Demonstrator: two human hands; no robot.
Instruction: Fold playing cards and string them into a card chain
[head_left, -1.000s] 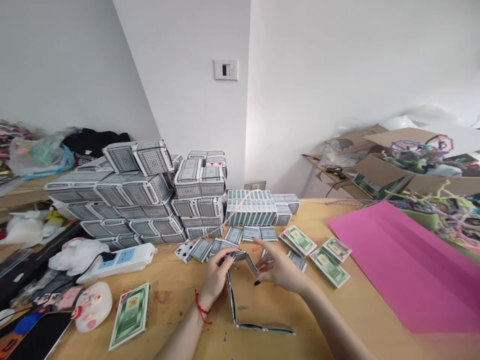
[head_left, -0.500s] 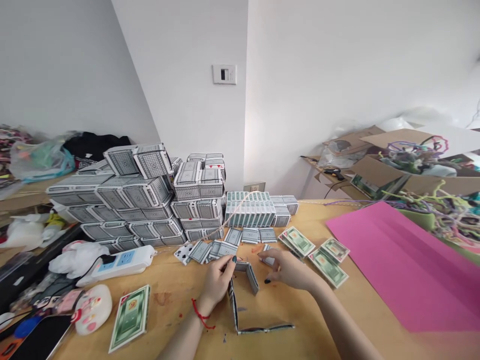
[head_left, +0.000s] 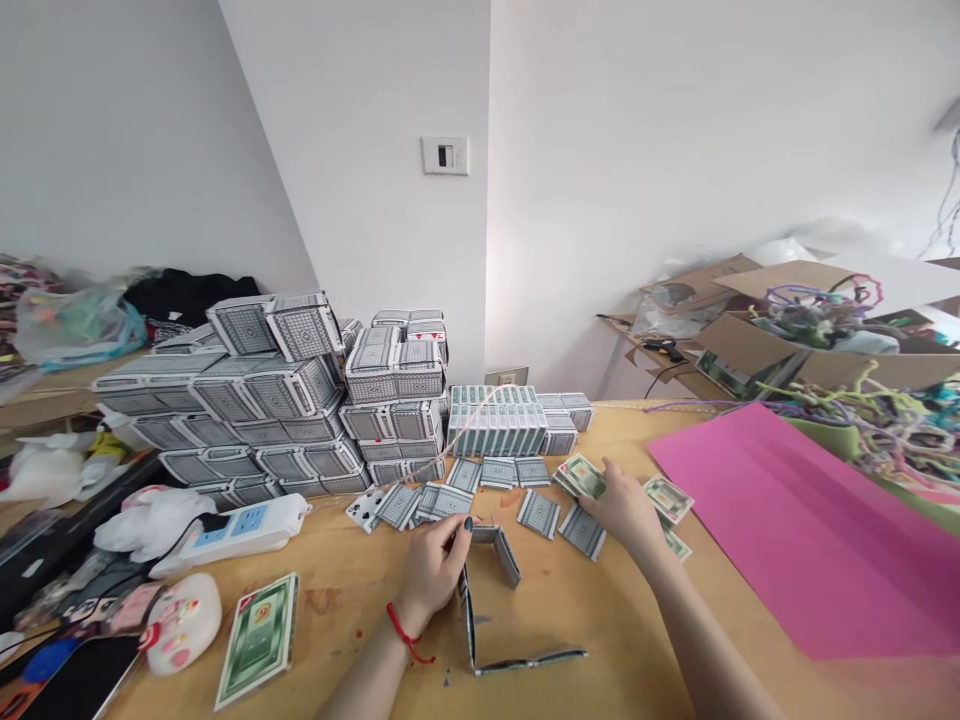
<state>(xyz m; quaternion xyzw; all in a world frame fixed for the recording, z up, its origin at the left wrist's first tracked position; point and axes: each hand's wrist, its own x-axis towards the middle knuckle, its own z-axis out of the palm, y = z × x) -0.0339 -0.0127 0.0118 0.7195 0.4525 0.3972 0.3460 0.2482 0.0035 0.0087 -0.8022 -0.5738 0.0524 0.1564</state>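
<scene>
The left hand (head_left: pixel 433 570) was pinching a little standing card wall (head_left: pixel 504 556), while the right hand (head_left: pixel 619 508) had just slid off rightward, half-open, fingertips resting on a green banknote-print deck (head_left: pixel 581 477).

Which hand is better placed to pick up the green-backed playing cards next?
Probably the right: the right hand is already beside the green-backed playing cards, while the left hand is farther away and appears to hold the standing playing cards.
</scene>
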